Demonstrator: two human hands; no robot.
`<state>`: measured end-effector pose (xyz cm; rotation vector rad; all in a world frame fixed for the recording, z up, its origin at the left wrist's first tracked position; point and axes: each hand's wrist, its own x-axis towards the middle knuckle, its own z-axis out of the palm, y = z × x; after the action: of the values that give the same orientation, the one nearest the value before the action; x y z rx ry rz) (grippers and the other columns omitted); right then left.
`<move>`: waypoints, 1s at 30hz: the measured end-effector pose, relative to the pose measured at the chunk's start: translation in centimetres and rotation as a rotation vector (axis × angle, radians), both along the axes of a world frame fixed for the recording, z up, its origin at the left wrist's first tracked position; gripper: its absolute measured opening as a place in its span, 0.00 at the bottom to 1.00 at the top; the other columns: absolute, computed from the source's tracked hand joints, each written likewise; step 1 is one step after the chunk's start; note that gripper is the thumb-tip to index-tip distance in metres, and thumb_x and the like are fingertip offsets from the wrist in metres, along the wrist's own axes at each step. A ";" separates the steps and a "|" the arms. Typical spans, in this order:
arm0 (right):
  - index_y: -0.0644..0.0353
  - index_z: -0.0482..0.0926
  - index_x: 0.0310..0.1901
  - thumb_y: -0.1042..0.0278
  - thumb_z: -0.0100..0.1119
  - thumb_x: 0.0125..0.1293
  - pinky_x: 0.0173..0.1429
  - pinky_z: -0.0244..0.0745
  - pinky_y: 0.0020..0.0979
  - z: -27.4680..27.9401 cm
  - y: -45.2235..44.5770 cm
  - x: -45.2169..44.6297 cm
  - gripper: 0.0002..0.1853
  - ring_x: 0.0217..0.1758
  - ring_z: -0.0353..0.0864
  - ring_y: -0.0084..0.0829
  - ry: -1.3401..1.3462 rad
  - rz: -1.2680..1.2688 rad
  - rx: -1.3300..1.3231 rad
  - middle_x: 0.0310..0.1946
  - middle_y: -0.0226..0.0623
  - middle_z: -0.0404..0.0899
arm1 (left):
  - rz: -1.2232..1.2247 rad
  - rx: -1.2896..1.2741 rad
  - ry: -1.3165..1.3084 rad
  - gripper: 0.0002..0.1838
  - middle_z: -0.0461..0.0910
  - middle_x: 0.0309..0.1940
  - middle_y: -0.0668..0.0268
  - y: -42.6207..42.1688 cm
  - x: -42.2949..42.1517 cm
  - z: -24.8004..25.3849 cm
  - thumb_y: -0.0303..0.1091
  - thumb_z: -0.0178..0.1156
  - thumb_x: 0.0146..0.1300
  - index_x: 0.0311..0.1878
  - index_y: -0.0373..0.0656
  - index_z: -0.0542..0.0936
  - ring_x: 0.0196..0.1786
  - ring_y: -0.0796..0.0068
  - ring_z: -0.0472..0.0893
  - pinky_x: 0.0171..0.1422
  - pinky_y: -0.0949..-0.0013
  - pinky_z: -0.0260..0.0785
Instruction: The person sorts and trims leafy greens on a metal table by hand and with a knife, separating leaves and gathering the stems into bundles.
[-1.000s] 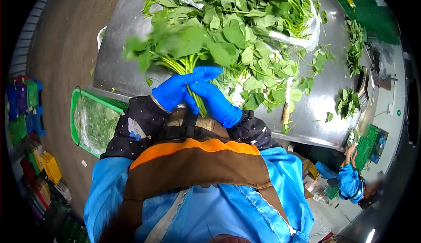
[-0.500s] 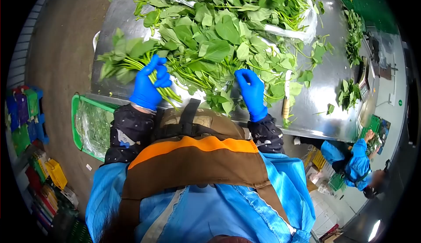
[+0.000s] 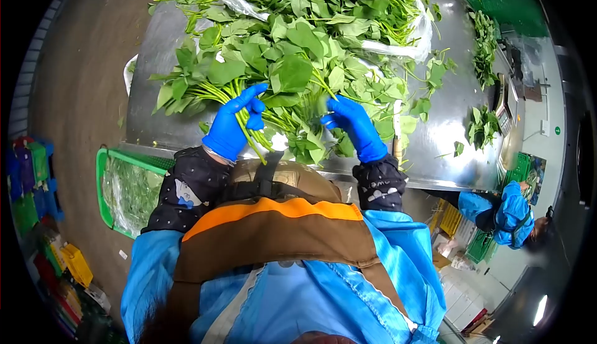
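Note:
My left hand (image 3: 231,126), in a blue glove, is wrapped around a bunch of leafy green stems (image 3: 198,90). Its leaves point left, and the cut ends stick out below my fingers. My right hand (image 3: 354,126), also gloved in blue, pinches the lower end of a leafy stem (image 3: 322,84) over the pile. A broad leaf lies by that stem's upper end. Between and beyond both hands spreads a big heap of loose greens (image 3: 273,39). Beside my right wrist lies a knife (image 3: 397,123), its handle partly hidden by my sleeve.
The metal table (image 3: 444,157) carries clear plastic wrapping (image 3: 421,36) around the far greens. Smaller bunches (image 3: 482,126) lie at the right near a scale (image 3: 505,111). A green crate (image 3: 102,188) with a plastic liner stands at lower left. Another person (image 3: 513,216) works at right.
My left hand has shifted right with its bunch, closer to the heap. My right hand has tilted leftward and now has a stem between its fingers.

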<state>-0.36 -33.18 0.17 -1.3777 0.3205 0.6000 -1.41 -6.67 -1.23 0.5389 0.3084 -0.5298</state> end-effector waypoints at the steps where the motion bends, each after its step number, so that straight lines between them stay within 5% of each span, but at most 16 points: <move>1: 0.65 0.75 0.46 0.58 0.51 0.63 0.33 0.70 0.21 -0.2 0.5 0.2 0.18 0.28 0.76 0.21 0.053 -0.067 0.133 0.29 0.34 0.77 | -0.010 -0.003 -0.009 0.18 0.73 0.26 0.69 -0.1 0.1 0.0 0.38 0.48 0.64 0.53 0.39 0.72 0.20 0.80 0.65 0.27 0.76 0.59; 3: 0.69 0.73 0.46 0.55 0.47 0.65 0.31 0.67 0.20 -0.1 1.7 0.6 0.21 0.24 0.72 0.21 0.059 -0.112 0.190 0.24 0.33 0.74 | -0.027 -0.007 -0.032 0.18 0.73 0.26 0.69 0.0 0.4 0.1 0.38 0.48 0.64 0.53 0.39 0.72 0.21 0.80 0.66 0.28 0.76 0.60; 8: 0.64 0.76 0.36 0.58 0.42 0.68 0.26 0.56 0.19 6.4 1.5 0.7 0.17 0.18 0.62 0.17 -0.516 -0.290 -0.005 0.15 0.27 0.67 | 0.024 -0.020 -0.178 0.19 0.76 0.33 0.66 0.4 1.0 1.6 0.38 0.50 0.64 0.56 0.39 0.69 0.29 0.78 0.72 0.35 0.75 0.65; 11: 0.65 0.75 0.36 0.58 0.44 0.67 0.24 0.55 0.19 6.1 2.8 0.9 0.17 0.18 0.62 0.16 -0.410 -0.115 -0.148 0.16 0.27 0.68 | -0.028 -0.055 -0.226 0.20 0.76 0.43 0.64 -0.3 2.1 2.1 0.38 0.52 0.63 0.57 0.40 0.68 0.37 0.75 0.76 0.45 0.73 0.68; 15: 0.61 0.71 0.32 0.52 0.43 0.66 0.22 0.54 0.19 5.1 5.2 -1.1 0.19 0.14 0.59 0.20 -0.386 -0.052 0.201 0.11 0.28 0.62 | -0.151 -0.147 -0.315 0.30 0.58 0.64 0.56 -2.1 2.5 2.5 0.38 0.52 0.62 0.65 0.40 0.56 0.62 0.64 0.64 0.65 0.63 0.55; 18: 0.59 0.68 0.28 0.51 0.43 0.66 0.19 0.53 0.19 4.7 7.1 -2.1 0.19 0.13 0.58 0.18 -0.228 0.053 0.251 0.10 0.27 0.61 | -0.182 -0.309 -0.418 0.36 0.50 0.67 0.55 -2.7 2.7 2.8 0.40 0.53 0.61 0.67 0.39 0.49 0.69 0.61 0.53 0.71 0.61 0.46; 22: 0.59 0.68 0.24 0.50 0.44 0.66 0.18 0.52 0.18 5.0 7.5 -2.9 0.20 0.11 0.57 0.17 -0.139 0.158 0.225 0.09 0.26 0.60 | -0.289 -0.371 -0.395 0.38 0.46 0.68 0.55 -2.1 2.6 4.5 0.39 0.54 0.60 0.67 0.39 0.46 0.70 0.60 0.50 0.72 0.60 0.43; 27: 0.59 0.71 0.23 0.50 0.43 0.65 0.22 0.55 0.19 5.8 8.7 -4.4 0.22 0.13 0.59 0.19 -0.121 0.114 0.053 0.10 0.29 0.65 | -0.273 -0.292 -0.329 0.31 0.73 0.50 0.60 -1.6 2.6 3.2 0.36 0.53 0.62 0.66 0.41 0.54 0.56 0.65 0.71 0.61 0.61 0.63; 28: 0.63 0.74 0.28 0.52 0.49 0.63 0.27 0.61 0.21 6.4 8.8 -4.6 0.19 0.18 0.65 0.21 -0.041 0.090 0.058 0.15 0.31 0.70 | -0.271 -0.347 -0.372 0.26 0.75 0.48 0.59 -1.7 2.8 2.6 0.35 0.52 0.63 0.63 0.39 0.60 0.54 0.69 0.73 0.58 0.67 0.64; 30: 0.61 0.77 0.33 0.56 0.57 0.59 0.31 0.68 0.24 5.0 9.7 -5.5 0.14 0.21 0.71 0.24 -0.453 -0.086 -0.541 0.19 0.32 0.73 | -0.227 -0.195 -0.366 0.22 0.75 0.48 0.60 -2.0 2.8 1.5 0.33 0.52 0.63 0.60 0.38 0.65 0.53 0.70 0.73 0.57 0.68 0.65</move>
<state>-5.81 -23.44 5.17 -1.9592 0.1757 0.1125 1.39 -8.68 0.24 0.4724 -0.1546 -0.6600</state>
